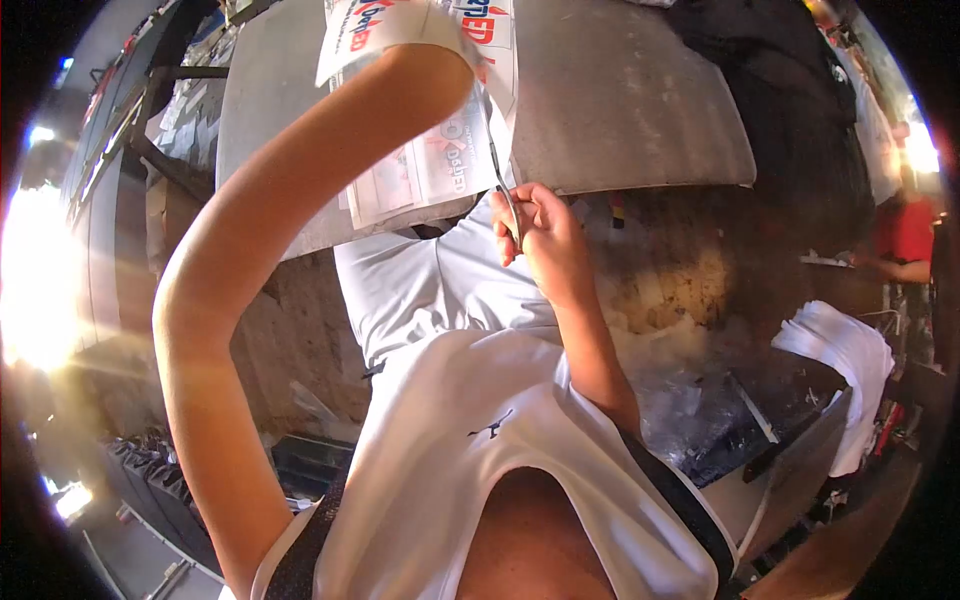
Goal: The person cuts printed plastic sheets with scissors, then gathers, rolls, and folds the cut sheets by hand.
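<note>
Gripping scissors [511, 205] at 1 o'clock, right hand [545, 235]: fingers curled round them. Blade [495, 158] alongside printed sheet [425, 165], 11 to 12 o'clock; contact unclear. Slack sheet could fold into blade. Left hand near 12, hidden by lifted flap [400, 25] (state cannot be told); unseen fingers could meet blade. Grey board [625, 120] beneath; sheet could snag its edge.
</note>
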### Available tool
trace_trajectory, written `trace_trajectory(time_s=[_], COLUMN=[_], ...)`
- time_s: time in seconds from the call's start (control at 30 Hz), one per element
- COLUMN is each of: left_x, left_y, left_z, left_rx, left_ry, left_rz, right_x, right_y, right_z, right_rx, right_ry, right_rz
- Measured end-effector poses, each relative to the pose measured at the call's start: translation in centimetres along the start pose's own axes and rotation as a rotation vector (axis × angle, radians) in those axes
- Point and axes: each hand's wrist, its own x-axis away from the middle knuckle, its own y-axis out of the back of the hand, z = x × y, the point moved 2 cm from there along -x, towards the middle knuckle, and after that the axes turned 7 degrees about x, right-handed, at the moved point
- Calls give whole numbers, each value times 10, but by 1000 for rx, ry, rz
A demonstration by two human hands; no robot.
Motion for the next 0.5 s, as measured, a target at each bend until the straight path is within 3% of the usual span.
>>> trace_trajectory(time_s=[0.1,0.2,0.27,0.33,0.37,0.4,0.47,0.5], left_x=[-9,22,9,0,-5,-6,-2,0], left_y=[1,23,17,-3,-9,-12,-23,-36], left_z=[-5,-54,-73,-81,-82,-75,-42,-26], left_rx=[-191,-264,-6,359,574,571,1015,942], left_ry=[138,-86,-359,-498,-508,-504,-385,-314], left_rz=[-335,-618,-771,-641,-451,-449,-744,-840], right_x=[-1,-3,-3,-5,-5,-7,-8,-5], right_y=[0,0,0,0,-1,-1,-1,-2], right_z=[-3,-5,-7,-7,-7,-6,-7,-3], right_rx=[7,-2,-17,1,35,32,48,71], right_ry=[-8,14,42,17,29,29,7,-4], right_rz=[-3,9,36,22,28,34,10,14])
